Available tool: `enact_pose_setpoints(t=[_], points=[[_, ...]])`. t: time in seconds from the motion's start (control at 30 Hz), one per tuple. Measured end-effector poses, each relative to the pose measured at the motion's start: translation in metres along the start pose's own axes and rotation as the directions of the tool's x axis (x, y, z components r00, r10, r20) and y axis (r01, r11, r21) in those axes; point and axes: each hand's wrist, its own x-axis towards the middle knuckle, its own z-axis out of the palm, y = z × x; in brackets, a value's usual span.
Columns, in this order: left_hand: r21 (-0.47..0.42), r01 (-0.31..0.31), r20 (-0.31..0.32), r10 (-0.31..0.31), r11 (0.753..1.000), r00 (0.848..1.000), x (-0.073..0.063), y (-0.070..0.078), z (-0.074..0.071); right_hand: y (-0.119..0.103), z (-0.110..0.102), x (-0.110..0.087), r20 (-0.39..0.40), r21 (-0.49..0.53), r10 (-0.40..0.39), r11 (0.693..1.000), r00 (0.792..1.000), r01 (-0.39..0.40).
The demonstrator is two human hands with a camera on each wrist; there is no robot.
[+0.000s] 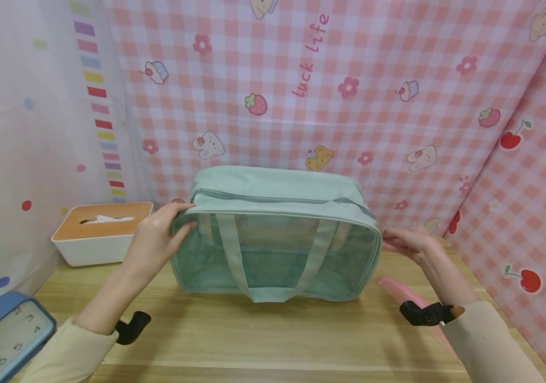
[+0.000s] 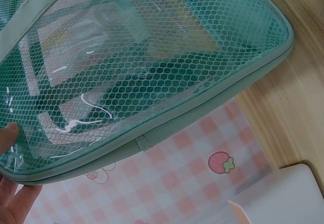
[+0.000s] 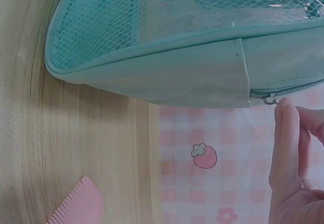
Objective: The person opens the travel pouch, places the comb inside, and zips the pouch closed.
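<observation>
A mint-green mesh bag (image 1: 273,255) with a clear panel stands upright on the table, two strap handles on its front. My left hand (image 1: 155,234) grips its upper left corner, thumb on the mesh front and fingers behind the edge. At the bag's right end, my right hand (image 1: 409,243) pinches the small metal zipper pull (image 3: 270,100) between thumb and forefinger. The zipper (image 1: 268,199) runs along the top and down onto that end. Whether it is fully closed along its length, I cannot tell. Items inside are blurred by the mesh.
A pink comb (image 1: 399,290) lies on the wooden table (image 1: 273,340), under my right forearm. A white tissue box (image 1: 95,250) with a wooden lid stands at the back left. A blue-framed clock (image 1: 11,340) is at the front left. Patterned cloth walls (image 1: 301,122) close in the back and right.
</observation>
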Motion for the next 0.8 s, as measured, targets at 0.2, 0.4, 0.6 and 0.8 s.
enact_pose_setpoints(t=[0.2,0.4,0.6,0.8], points=[[0.008,0.011,0.005,-0.011,1.000,1.000,-0.001,0.000,0.000,-0.001,0.001,0.001,0.003,0.011,-0.013,1.000,1.000,0.013],[0.009,0.001,-0.005,-0.001,1.000,1.000,0.000,0.001,0.000,-0.004,0.003,-0.003,-0.018,0.014,-0.034,0.999,0.999,0.035],[0.010,-0.004,-0.012,0.004,1.000,1.000,0.000,0.000,0.001,-0.006,0.005,-0.007,-0.044,0.043,-0.059,0.997,0.997,0.061],[0.013,-0.005,-0.016,0.005,1.000,1.000,-0.001,0.000,0.002,-0.010,0.007,-0.010,-0.047,0.086,-0.075,0.993,0.996,0.079]])
